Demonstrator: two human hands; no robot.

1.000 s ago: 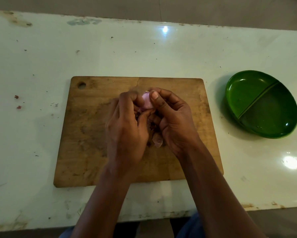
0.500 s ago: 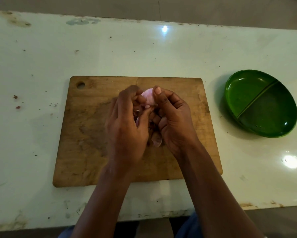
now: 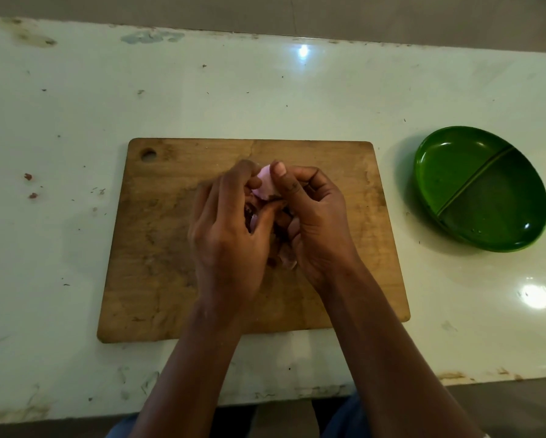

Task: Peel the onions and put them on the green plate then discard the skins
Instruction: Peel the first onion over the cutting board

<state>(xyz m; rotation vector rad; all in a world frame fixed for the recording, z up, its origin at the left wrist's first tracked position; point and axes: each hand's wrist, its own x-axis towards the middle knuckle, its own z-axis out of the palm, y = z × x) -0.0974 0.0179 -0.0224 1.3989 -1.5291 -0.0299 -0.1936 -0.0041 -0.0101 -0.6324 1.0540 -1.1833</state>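
A small pale-pink onion (image 3: 267, 184), its top peeled smooth, is pinched between the left hand (image 3: 227, 229) and right hand (image 3: 315, 216). Purplish skins (image 3: 286, 257) show below, between the palms. The green plate (image 3: 455, 165), oval and split by a ridge, lies well off right.

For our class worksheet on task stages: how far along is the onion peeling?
Done: nothing; the divided green oval plate holds no onion. In hand: left hand and right hand grip a pink onion over the wooden cutting board, partly peeled. Left: plating it, discarding skins.

wooden cutting board (image 3: 170, 248) — hole in far-left corner | white table (image 3: 265, 96) — scuffed, stained
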